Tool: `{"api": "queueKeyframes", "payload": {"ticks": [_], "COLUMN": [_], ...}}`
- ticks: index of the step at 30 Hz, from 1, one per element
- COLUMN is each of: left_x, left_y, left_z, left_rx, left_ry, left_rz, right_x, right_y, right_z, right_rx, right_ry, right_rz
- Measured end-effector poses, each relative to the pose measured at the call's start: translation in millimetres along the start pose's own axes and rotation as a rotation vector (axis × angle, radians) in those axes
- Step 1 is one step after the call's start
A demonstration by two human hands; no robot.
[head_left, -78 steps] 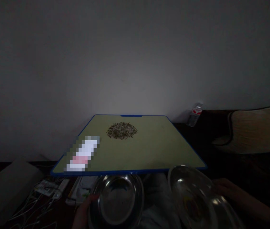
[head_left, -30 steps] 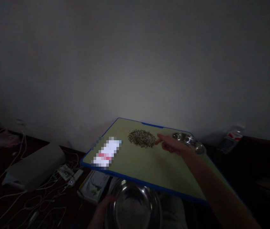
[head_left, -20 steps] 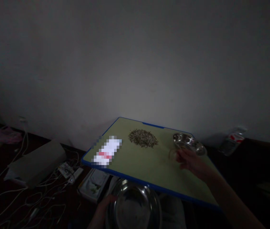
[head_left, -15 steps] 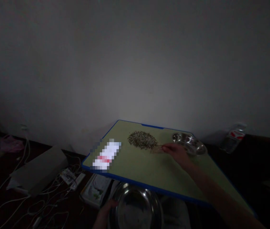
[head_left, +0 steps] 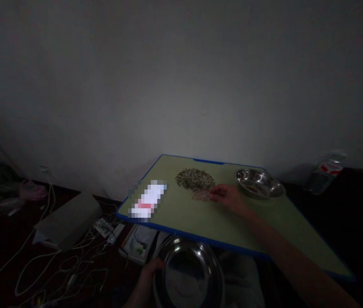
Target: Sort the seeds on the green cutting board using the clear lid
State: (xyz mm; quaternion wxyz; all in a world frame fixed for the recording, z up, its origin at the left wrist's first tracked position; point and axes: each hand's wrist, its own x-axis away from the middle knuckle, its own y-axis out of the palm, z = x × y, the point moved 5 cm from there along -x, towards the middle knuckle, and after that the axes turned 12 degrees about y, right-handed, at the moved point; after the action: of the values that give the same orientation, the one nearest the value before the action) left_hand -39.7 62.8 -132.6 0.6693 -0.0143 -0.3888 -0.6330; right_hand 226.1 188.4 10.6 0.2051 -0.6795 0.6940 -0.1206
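My left hand (head_left: 151, 273) grips the rim of a shiny metal bowl (head_left: 187, 278) just below the table's front edge. On the pale green, blue-edged table (head_left: 181, 214), my right hand (head_left: 228, 197) is closed, pinching a thin, see-through reddish piece (head_left: 202, 195) whose kind I cannot make out. That piece lies at the near side of a heap of small dark and pale grains, perhaps seeds (head_left: 196, 179). A second metal bowl (head_left: 261, 185), with a little brownish matter inside, stands right of the heap, just beyond my right hand.
A bright blurred-out flat thing (head_left: 149, 200) lies on the table's left side. A clear bottle (head_left: 325, 173) with a red and white label stands at the right. Down left are a grey box (head_left: 69, 220), tangled cables and a power strip (head_left: 115, 234). The wall borders the table's far edge.
The view has shifted a little, so the table sits higher and further right. My right hand's thin piece has moved slightly left and nearer along the heap's edge. My left hand still holds the bowl.
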Motion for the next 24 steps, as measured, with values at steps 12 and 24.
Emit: {"api": "queueKeyframes", "payload": {"ticks": [12,24], "left_x": [33.9,30.3], "left_y": [14.3,14.1], "left_z": [8.7,14.7], "left_rx": [0.028,-0.025], "left_ry": [-0.02,0.076], "left_rz": [0.083,0.038], "right_x": [-16.5,-18.4], "right_y": [-31.3,-0.3], "right_z": [12.3,-9.0], "right_rx": [0.216,0.212], "right_ry": [-0.051,-0.027], "right_rz": [0.138,0.301]}}
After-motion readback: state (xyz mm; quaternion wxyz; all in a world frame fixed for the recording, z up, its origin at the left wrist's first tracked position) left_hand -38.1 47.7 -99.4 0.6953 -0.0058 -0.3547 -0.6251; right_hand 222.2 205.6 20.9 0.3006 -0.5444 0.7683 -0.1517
